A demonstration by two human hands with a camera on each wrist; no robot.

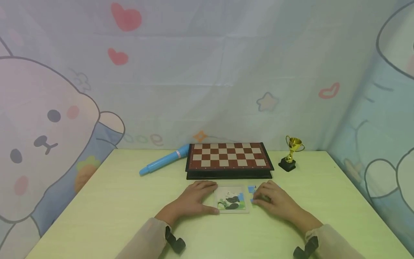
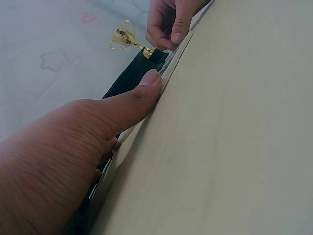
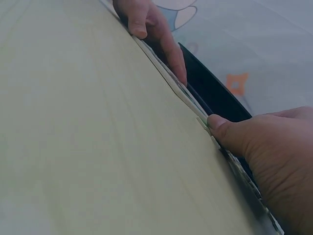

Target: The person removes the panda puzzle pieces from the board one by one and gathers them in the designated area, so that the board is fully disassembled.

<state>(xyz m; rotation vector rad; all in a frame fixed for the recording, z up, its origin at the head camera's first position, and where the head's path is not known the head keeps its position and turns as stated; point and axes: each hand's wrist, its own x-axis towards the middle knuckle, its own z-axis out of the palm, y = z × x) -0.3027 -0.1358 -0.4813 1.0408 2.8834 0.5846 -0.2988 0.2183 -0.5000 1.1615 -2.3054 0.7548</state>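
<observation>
A jigsaw puzzle tray [image 1: 231, 211] lies flat on the table, with a partly assembled panda picture [image 1: 233, 202] in its lower part. My left hand [image 1: 194, 199] holds the tray's left side, thumb at the front corner and fingertips at the back corner. Just right of the tray, my right hand [image 1: 275, 199] pinches a small puzzle piece [image 1: 252, 201], mostly hidden under the fingertips. Beyond it lies a blue puzzle piece [image 1: 251, 189]. In the right wrist view, the thumb [image 3: 218, 123] is down at the tray's edge; other fingers are hidden.
A folded chessboard case [image 1: 229, 174] stands behind the tray. Leaning toward its left side is a blue pen-shaped stick [image 1: 161, 162]. A gold trophy cup [image 1: 291, 153] on a black base stands at the back right. A patterned cloth [image 1: 226, 72] hangs behind the table.
</observation>
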